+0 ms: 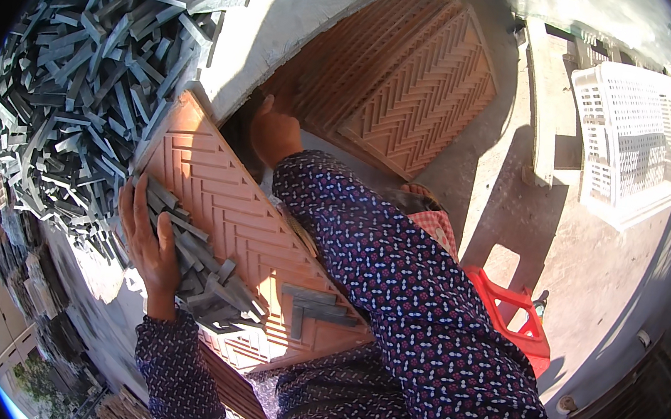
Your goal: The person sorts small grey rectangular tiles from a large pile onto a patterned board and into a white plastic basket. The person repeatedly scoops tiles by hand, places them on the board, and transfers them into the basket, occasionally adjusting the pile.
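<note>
An orange-brown tray [216, 207] with raised herringbone ridges lies slanted in front of me. My left hand [149, 243] rests at its left edge against a heap of loose grey strips [203, 265], thumb and fingers spread. Several grey strips [317, 309] sit in the slots at the tray's near right corner. Past the tray's right edge, my right hand [274, 134] reaches down beside the pale work surface [269, 32], its thumb raised. Its other fingers are mostly hidden, so a grip cannot be made out. Nearby, similar trays [426, 89] stand in a leaning stack.
A large pile of grey strips [97, 54] covers the surface at left. On the floor at right are a white plastic crate [633, 139], a pale wooden frame [540, 103] and a red plastic stool [513, 319]. More trays [232, 385] show below the near tray.
</note>
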{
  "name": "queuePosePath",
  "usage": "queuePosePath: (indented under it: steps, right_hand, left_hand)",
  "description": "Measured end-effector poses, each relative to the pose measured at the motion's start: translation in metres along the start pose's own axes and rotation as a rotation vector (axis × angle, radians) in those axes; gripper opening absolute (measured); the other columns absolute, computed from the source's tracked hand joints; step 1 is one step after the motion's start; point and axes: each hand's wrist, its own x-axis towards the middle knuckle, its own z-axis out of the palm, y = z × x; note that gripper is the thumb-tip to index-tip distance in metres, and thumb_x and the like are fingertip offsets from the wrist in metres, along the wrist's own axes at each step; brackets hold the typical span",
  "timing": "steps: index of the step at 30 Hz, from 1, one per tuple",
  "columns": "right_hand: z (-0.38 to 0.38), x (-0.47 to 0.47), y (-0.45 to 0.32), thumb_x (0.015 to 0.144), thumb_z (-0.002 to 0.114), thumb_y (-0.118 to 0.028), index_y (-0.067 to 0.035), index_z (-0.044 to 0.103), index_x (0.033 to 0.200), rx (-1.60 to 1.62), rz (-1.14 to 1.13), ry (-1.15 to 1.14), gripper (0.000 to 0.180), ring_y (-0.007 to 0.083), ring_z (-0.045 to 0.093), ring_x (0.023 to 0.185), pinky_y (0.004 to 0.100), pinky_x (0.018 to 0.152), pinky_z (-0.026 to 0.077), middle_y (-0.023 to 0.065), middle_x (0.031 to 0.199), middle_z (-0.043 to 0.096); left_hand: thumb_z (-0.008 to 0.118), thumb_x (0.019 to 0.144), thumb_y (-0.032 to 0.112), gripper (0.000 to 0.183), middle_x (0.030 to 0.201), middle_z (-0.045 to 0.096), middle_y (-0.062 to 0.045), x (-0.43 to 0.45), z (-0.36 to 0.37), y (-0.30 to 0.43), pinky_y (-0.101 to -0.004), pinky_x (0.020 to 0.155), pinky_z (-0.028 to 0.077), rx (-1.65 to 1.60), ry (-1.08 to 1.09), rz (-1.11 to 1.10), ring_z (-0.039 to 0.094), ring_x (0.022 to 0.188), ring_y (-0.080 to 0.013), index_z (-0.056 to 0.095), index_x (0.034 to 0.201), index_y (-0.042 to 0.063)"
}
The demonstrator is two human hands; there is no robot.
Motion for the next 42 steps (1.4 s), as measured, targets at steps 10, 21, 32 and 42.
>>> queuePosePath:
  steps: [10,21,32,42]
  right_hand:
    - [-0.007,-0.010,0.001,0.080,0.041,-0.009,0.018,0.023,0.122,0.061,0.023,-0.062,0.053,0.0264,0.060,0.059,0.0348,0.049,0.047,0.0187,0.071,0.060]
    - [-0.014,-0.009,0.001,0.084,0.036,-0.009,0.022,0.018,0.118,0.108,-0.019,-0.188,0.050,0.0323,0.060,0.066,0.0377,0.055,0.048,0.0236,0.078,0.059]
    - [-0.015,-0.007,0.015,0.080,0.039,-0.008,0.023,0.021,0.116,0.056,-0.125,-0.184,0.051,0.0330,0.059,0.060,0.0393,0.051,0.048,0.0237,0.071,0.059]
    - [-0.020,-0.004,0.025,0.076,0.040,-0.009,0.019,0.024,0.119,0.056,-0.177,-0.229,0.054,0.0360,0.059,0.060,0.0424,0.054,0.048,0.0256,0.069,0.059]
  left_hand:
    - [0.036,0.086,0.039,0.048,0.130,0.034,-0.016,-0.001,-0.002,0.001,-0.0426,0.099,0.022,-0.020,0.018,-0.015,0.028,0.123,-0.0328,0.041,0.125,0.011]
    - [0.033,0.085,0.048,0.055,0.131,0.033,-0.017,0.001,-0.008,0.002,-0.0427,0.100,0.020,0.017,-0.004,-0.050,0.026,0.124,-0.0333,0.039,0.126,0.011]
    - [0.038,0.084,0.041,0.051,0.132,0.032,-0.015,-0.001,-0.005,0.000,-0.0429,0.101,0.018,0.033,-0.009,-0.061,0.024,0.125,-0.0327,0.039,0.127,0.013]
    - [0.038,0.083,0.041,0.052,0.132,0.032,-0.016,-0.001,-0.006,0.001,-0.0429,0.100,0.019,0.027,-0.009,-0.059,0.025,0.124,-0.0333,0.039,0.127,0.013]
